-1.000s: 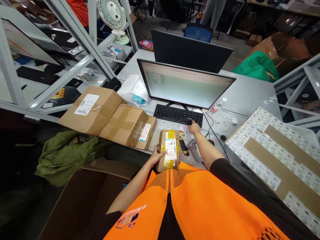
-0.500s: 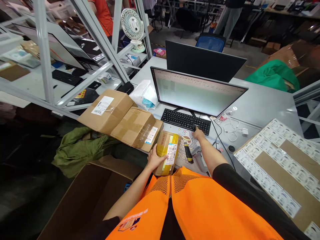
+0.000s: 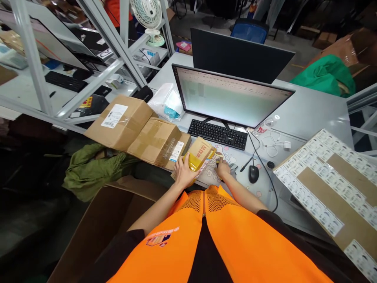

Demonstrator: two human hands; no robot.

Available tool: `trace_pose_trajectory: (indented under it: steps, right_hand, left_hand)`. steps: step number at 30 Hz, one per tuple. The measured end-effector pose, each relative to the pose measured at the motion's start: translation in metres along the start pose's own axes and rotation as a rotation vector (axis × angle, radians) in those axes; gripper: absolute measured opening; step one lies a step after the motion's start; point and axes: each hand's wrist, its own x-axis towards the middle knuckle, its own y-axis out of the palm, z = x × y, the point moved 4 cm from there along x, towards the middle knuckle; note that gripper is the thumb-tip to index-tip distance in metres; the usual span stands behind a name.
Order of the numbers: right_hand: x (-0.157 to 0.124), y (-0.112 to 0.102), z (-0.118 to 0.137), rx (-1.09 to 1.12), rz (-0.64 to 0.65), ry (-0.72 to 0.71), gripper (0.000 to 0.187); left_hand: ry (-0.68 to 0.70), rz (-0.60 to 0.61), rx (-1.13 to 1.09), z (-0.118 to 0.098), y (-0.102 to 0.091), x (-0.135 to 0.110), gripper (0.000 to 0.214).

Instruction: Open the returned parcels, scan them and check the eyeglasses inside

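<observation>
My left hand grips a small cardboard parcel wrapped in yellow tape, tilted up on its edge at the desk's near edge. My right hand rests on the desk mat just right of the parcel, fingers curled over a black and yellow object that it mostly hides. The black keyboard lies just beyond both hands, under the lit monitor.
Two larger taped boxes lie left of the parcel. A mouse and cables sit to the right, with label sheets on cardboard further right. An open carton stands below left, beside green cloth. A metal rack stands at the left.
My right hand left the keyboard and came back to the mat beside the parcel. My left hand tipped the parcel up, so its label side now faces away.
</observation>
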Motion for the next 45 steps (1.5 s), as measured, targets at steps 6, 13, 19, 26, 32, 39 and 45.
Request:
trace_pose_trajectory:
  steps: [6, 13, 19, 26, 32, 39, 45]
  right_hand:
    - [0.004, -0.029, -0.022, 0.083, -0.080, 0.175, 0.047]
    - [-0.014, -0.082, -0.045, 0.556, -0.127, 0.171, 0.022]
    - [-0.041, -0.106, -0.060, 0.895, -0.049, 0.203, 0.008]
    - [-0.080, -0.077, -0.074, 0.839, 0.139, 0.269, 0.010]
    - [-0.107, -0.039, -0.084, 0.623, 0.176, 0.241, 0.015]
    - [-0.117, -0.027, -0.082, 0.641, 0.176, 0.144, 0.020]
    - [-0.126, -0.021, -0.088, 0.553, 0.249, 0.069, 0.024]
  left_hand:
    - [0.147, 0.093, 0.059, -0.004, 0.003, 0.012, 0.107]
    - [0.400, 0.196, 0.165, -0.029, 0.008, 0.026, 0.105]
    - [0.743, 0.231, 0.342, -0.022, 0.045, 0.009, 0.076]
    - [0.782, 0.503, 0.319, 0.023, 0.056, -0.056, 0.059]
    - [0.644, 0.512, 0.384, 0.018, 0.048, -0.041, 0.113]
    - [0.677, 0.556, 0.379, 0.019, 0.057, -0.008, 0.139]
    - [0.741, 0.553, 0.395, 0.020, 0.058, -0.012, 0.127]
